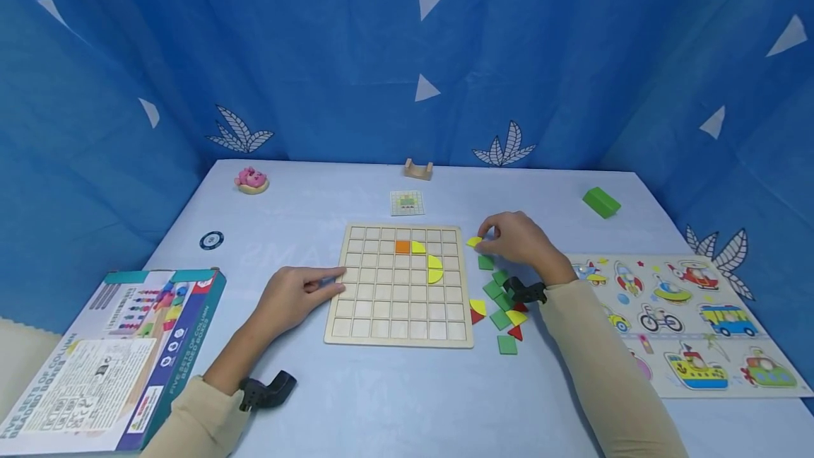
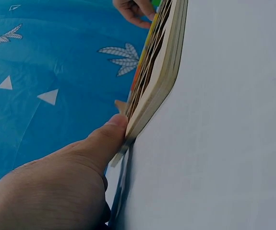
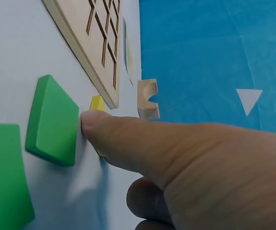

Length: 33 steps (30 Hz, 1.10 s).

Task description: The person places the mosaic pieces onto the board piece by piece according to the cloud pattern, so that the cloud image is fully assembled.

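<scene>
Resting flat on the pale blue table (image 1: 356,401), the left hand (image 1: 294,297) lay with straight, relaxed fingers touching the left edge of the square wooden grid board (image 1: 399,316), holding nothing. That board carried one orange square tile (image 1: 403,247) and three yellow quarter-round tiles (image 1: 434,268) in its upper rows. The right hand (image 1: 521,240) sat just beside the board's right edge, fingers curled and pinching one small yellow rounded tile (image 1: 473,241). Below it lay a loose cluster of tiles (image 1: 502,306): about six green squares, two yellow pieces and two or three red triangles, partly hidden by the wrist strap. The left wrist view alone showed the thumb (image 2: 106,139) pressed against the board's layered side. The right wrist view alone showed a fingertip (image 3: 92,122) on the yellow tile, with a green square tile (image 3: 54,120) just beside it and one small notched wooden block (image 3: 147,98) farther back.
</scene>
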Tool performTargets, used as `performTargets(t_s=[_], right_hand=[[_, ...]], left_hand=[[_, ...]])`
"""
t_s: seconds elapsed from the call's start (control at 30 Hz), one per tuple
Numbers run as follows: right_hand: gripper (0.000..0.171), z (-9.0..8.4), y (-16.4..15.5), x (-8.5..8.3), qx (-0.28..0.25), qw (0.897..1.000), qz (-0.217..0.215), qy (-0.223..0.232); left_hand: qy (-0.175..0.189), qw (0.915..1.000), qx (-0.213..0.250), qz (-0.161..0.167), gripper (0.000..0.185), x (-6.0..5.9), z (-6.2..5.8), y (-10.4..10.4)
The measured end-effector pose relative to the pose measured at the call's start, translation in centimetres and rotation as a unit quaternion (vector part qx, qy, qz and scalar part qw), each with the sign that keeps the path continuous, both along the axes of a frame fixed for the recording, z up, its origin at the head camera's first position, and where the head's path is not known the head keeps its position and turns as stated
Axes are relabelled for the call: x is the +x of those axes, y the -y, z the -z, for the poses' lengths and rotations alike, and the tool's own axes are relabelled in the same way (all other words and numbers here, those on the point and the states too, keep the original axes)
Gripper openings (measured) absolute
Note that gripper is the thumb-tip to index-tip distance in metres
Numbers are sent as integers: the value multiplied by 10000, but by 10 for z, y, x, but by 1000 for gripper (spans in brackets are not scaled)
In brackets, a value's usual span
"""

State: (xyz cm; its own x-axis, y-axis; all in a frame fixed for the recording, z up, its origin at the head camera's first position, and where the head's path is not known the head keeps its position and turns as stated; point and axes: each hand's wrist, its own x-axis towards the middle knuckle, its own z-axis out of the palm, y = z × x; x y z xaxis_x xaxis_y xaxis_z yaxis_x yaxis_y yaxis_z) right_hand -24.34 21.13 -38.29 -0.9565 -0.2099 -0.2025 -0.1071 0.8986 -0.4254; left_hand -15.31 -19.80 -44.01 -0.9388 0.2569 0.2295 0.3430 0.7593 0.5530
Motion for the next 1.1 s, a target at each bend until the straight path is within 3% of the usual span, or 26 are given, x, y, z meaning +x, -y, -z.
performTargets(t_s=[0.27,0.53,0.83,1.1], right_hand=[[28,1,3,0,50,9997,-201,-113],[27,-2,9,1,-123,9973,-437,-575],[27,-1,60,3,-663,9886,-1151,-705],[23,0,107,-2,-725,9742,-1993,-770]], left_hand=[[-38,10000,28,14,35,1,1,2],[-93,9999,19,110,36,-2,1,1],[16,10000,27,65,37,2,0,3],[79,9999,-56,55,38,4,-2,-2]])
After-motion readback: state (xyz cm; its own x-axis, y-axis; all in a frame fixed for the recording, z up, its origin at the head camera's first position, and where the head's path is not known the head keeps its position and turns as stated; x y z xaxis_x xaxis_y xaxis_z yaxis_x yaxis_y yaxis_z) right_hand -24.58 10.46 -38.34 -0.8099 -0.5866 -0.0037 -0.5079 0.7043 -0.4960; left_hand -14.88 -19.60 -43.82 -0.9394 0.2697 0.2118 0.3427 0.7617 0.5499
